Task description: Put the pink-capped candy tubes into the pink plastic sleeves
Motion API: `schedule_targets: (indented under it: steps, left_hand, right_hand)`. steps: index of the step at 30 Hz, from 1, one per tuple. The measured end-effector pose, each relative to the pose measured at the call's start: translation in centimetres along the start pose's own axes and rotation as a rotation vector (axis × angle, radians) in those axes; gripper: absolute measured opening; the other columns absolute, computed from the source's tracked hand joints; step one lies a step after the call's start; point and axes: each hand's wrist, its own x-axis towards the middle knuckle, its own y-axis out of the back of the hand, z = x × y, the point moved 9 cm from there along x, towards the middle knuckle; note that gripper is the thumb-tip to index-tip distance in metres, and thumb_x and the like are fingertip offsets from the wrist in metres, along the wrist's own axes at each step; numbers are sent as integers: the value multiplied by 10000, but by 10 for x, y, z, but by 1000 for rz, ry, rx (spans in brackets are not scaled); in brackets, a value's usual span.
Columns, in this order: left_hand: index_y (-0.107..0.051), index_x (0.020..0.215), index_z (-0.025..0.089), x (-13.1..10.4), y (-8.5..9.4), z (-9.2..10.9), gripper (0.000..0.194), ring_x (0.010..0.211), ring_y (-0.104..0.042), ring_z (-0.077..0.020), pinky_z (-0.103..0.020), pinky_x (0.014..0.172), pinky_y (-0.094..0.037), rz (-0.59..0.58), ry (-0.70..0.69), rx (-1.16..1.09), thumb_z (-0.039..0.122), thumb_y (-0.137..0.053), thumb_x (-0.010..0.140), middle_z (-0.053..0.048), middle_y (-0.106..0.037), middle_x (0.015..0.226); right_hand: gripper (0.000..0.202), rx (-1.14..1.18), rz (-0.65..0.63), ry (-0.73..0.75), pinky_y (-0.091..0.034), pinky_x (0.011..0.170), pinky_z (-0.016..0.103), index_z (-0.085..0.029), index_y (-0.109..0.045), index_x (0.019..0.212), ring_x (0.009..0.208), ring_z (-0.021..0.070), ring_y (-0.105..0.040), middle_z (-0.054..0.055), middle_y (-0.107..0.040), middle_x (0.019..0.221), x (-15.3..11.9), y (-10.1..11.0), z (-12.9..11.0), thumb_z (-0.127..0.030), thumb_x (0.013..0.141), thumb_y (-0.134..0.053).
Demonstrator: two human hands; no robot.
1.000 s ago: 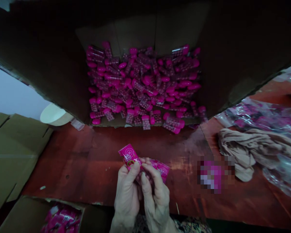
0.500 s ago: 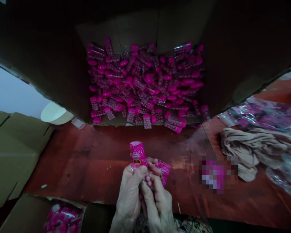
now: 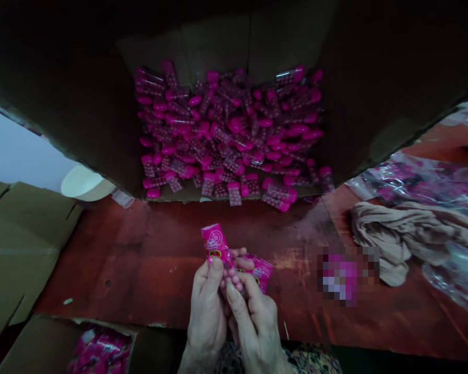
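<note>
My left hand pinches a pink printed wrapper sleeve between thumb and fingers. My right hand grips a small clear bottle of pink balls, its thumb pressed on the side. The bottle's upper end sits inside the sleeve's lower end, so its cap is hidden. More pink printed sleeve material sticks out behind my right fingers; whether those fingers hold it, I cannot make out. Both hands are close together over the front of the reddish table.
Behind the hands, a big carton lies open towards me, holding many pink-capped bottles. A smaller box of pink packs is at lower left. A white bowl, a beige cloth and plastic bags lie around.
The sleeve has tilted to the left and sits slightly lower in the picture. More of the bottle's pink balls show between my thumbs. The whole view has shifted a little.
</note>
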Motion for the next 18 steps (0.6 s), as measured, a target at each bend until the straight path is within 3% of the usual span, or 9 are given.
schedule_targets:
  steps: [5, 8, 12, 15, 18]
  left_hand:
    - [-673, 879, 126, -7, -9, -15, 274, 816, -633, -199, -293, 731, -487, -35, 19, -5, 346, -524, 811, -119, -686, 928]
    - [-671, 801, 123, -4, -4, -14, 262, 605, -605, -131, -216, 554, -478, 47, 42, -11, 371, -604, 747, -81, -685, 766]
    - [-624, 681, 123, -2, 10, -15, 289, 355, -429, -38, -129, 312, -307, 158, 83, 11, 401, -694, 646, 24, -546, 492]
    - [-607, 735, 128, -4, 13, -23, 324, 304, -357, -24, -124, 262, -239, 142, 139, 67, 441, -660, 669, 49, -497, 469]
    - [-607, 759, 125, -4, 13, -26, 316, 311, -370, -32, -132, 261, -262, 117, 144, 85, 432, -641, 694, 40, -507, 486]
  right_hand:
    - [242, -75, 23, 51, -464, 512, 191, -167, -582, 1014, 676, 144, -626, 73, -668, 900, 8, 10, -5, -287, 878, -423]
    - [254, 36, -44, -48, -467, 490, 189, -162, -565, 1049, 565, 119, -590, 31, -652, 764, 13, 5, 5, -300, 863, -457]
    - [182, 156, -116, -132, -435, 426, 162, -164, -610, 900, 458, 94, -531, -32, -571, 563, 15, -1, 16, -304, 801, -547]
    - [193, 153, -108, -154, -400, 375, 150, -158, -618, 841, 430, 85, -494, -32, -537, 529, 16, 0, 20, -332, 773, -571]
    - [238, 219, -150, -227, -336, 302, 149, -159, -606, 873, 353, 67, -417, -48, -502, 497, 15, -6, 27, -369, 767, -565]
